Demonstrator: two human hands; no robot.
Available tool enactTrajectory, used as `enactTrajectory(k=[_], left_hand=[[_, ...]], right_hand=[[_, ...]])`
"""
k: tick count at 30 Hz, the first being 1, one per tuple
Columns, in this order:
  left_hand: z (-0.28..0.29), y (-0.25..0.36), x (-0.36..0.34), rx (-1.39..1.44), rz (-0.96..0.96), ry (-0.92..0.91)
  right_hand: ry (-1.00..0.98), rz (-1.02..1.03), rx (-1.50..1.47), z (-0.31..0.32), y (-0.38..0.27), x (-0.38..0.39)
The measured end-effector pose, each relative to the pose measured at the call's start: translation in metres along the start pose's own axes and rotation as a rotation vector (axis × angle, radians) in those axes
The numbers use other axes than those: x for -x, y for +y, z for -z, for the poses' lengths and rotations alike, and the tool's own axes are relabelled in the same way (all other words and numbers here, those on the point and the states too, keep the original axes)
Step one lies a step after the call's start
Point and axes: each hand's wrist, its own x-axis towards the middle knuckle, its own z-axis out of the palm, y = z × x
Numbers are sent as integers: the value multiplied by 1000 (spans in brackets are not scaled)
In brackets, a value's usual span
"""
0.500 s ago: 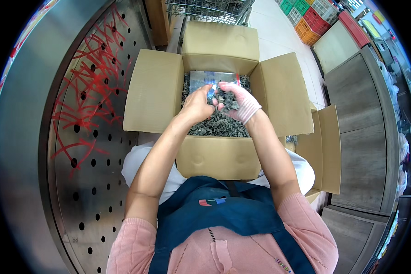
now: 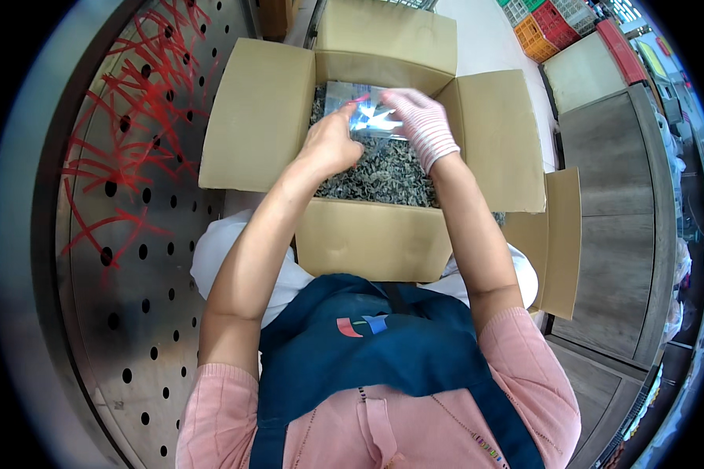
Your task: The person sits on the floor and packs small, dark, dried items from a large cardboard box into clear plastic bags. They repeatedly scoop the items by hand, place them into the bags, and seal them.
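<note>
On your far left runs a curved steel panel (image 2: pixel 133 234) punched with round holes and scrawled with red marks. Just right of it stands the open cardboard box (image 2: pixel 258 117), its four flaps folded outward and its inside filled with dark, crinkled dried pieces (image 2: pixel 383 176). Your left hand (image 2: pixel 330 144) is bare and reaches over the box's near wall; its fingers are closed together on the left edge of a clear plastic bag (image 2: pixel 352 105), which sits at the far side of the box, over the dried pieces. Your right hand (image 2: pixel 418 121), in a white knitted glove with pink stripes, is just beside the left one, its fingers clamped on the bag's right part, where the film crumples and shines. Both forearms pass over a blue apron (image 2: pixel 383 336) worn on pink sleeves. Further right lies a smaller cardboard flap (image 2: pixel 562 242), then a grey wooden worktop (image 2: pixel 626 219), with coloured crates (image 2: pixel 551 23) at the upper right.
</note>
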Motion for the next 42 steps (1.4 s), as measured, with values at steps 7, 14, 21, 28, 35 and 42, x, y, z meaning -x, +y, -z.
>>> enactTrajectory(k=[7, 14, 21, 28, 35, 42], left_hand=[[1, 1, -4, 64, 46, -37], [-1, 8, -3, 29, 41, -38], [14, 14, -8, 137, -52, 50], [35, 21, -14, 193, -23, 78], [41, 5, -11, 76, 1, 182], [41, 14, -6, 62, 29, 152]], right_hand=[[-254, -413, 921, 62, 128, -31], [-279, -728, 1135, 23, 133, 3], [-501, -101, 1155, -12, 108, 4], [-589, 491, 1184, -113, 159, -40], [-770, 317, 1341, -115, 110, -16], [-960, 361, 1353, -64, 112, -1]])
